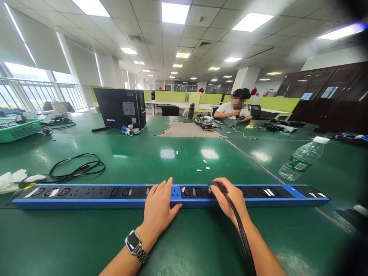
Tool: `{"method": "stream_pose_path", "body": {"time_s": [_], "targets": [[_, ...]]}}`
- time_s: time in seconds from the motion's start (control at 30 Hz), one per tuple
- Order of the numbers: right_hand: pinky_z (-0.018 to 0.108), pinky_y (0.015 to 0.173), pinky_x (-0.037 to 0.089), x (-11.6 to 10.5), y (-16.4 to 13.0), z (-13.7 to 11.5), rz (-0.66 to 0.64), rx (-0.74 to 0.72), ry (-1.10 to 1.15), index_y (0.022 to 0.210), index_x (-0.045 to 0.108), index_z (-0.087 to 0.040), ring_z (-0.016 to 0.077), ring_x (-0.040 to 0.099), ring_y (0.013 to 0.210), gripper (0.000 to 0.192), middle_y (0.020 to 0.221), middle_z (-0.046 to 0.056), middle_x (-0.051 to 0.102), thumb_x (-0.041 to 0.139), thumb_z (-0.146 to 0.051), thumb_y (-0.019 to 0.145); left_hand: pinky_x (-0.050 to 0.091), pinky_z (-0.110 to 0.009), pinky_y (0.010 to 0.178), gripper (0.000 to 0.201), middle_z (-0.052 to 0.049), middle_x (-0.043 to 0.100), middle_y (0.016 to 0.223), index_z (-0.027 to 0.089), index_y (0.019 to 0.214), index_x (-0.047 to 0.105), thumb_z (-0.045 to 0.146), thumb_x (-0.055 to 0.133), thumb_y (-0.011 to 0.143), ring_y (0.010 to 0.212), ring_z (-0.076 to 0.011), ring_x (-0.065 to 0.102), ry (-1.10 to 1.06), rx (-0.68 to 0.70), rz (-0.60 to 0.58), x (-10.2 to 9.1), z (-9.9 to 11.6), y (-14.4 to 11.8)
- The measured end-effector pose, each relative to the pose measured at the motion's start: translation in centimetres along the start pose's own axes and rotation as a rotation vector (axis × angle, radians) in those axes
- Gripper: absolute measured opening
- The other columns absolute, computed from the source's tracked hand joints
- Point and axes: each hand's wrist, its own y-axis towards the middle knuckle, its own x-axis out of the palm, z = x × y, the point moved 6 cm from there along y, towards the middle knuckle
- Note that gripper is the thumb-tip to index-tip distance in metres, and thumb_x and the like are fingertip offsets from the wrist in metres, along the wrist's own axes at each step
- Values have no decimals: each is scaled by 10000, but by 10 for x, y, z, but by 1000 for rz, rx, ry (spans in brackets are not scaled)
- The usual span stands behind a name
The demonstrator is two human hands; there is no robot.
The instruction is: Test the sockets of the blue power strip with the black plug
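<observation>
A long blue and black power strip (92, 203) lies across the green table in front of me, with rows of sockets along its top. My left hand (159, 207), wearing a watch (133, 242) on the wrist, rests palm down over the middle of the strip. Its fingers are stretched out and its thumb is spread along the front side. Right of it, my right hand (230, 197) grips a black power plug (212, 187) against the sockets. How far the plug sits in a socket is hidden. Its black cord (243, 234) runs back along my right forearm.
A clear plastic bottle (301, 159) leans at the right beyond the strip. At left are a coiled black cable (83, 168), white tissue (13, 181) and a green basket (20, 130). A computer case (117, 107) stands farther back; a person (234, 111) sits across the table.
</observation>
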Motion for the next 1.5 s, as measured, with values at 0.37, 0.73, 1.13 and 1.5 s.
{"method": "stream_pose_path", "body": {"time_s": [0.37,0.73,1.13,1.5], "targets": [[331,712,442,-2,-1,-7,-132,-89,-198,942,633,-269,227,639,795,290,816,13,693,470,-482,831,416,-465,1054,761,-151,592,1344,134,1417,363,334,716,773,1253,-293,544,-7,-8,-6,-2,1,0],[301,658,417,5,-7,-13,-198,-156,-290,954,563,-257,199,632,688,240,760,-1,668,461,-461,880,406,-469,1064,744,-146,585,1353,141,1429,347,324,686,792,1268,-292,530,-6,-1,-6,-1,1,-1],[348,723,452,9,-13,-7,-32,-170,-190,991,580,-238,228,654,763,301,838,35,694,525,-494,843,397,-470,1059,718,-142,582,1357,153,1428,358,314,668,801,1270,-296,526,-13,7,2,0,1,-2],[330,712,526,1,-17,-24,104,-132,88,1050,601,-207,225,667,780,419,914,77,713,579,-555,818,411,-473,1009,718,-133,627,1279,170,1431,370,391,663,813,1190,-297,560,-86,3,84,-7,4,-2]]}}
